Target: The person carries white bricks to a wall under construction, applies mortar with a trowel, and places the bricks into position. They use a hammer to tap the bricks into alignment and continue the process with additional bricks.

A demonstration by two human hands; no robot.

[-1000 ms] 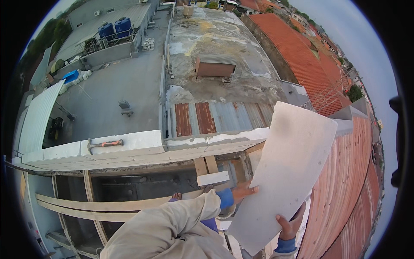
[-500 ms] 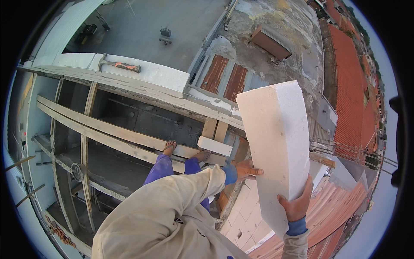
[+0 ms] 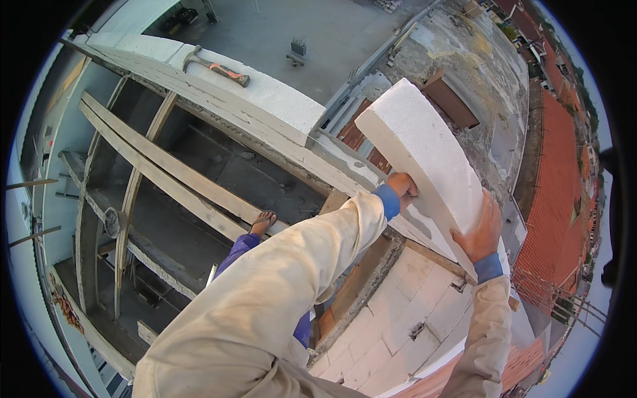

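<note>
A long white aerated concrete block (image 3: 424, 142) is held between both hands over the wall at the right, its narrow long face turned up. Under its near-left side, my left hand (image 3: 401, 190) grips the edge with curled fingers. My right hand (image 3: 483, 230) clasps the block's near end, thumb on the left side and fingers over the right. Part of the left fingers is hidden by the block. Below it, the lower course of the wall (image 3: 352, 166) shows patches of grey mortar. How far the block is from that course I cannot tell.
A hammer (image 3: 217, 67) with an orange and black handle lies on the wall's upper blocks (image 3: 285, 103). Wooden planks (image 3: 179, 179) span an opening with a deep drop, one sandalled foot (image 3: 263, 222) on them. Red tiled roofs (image 3: 551, 192) lie beyond on the right.
The block has swung from standing broad face toward me to narrow face up, leaning farther out over the wall. Both hands have moved up and to the right with it.
</note>
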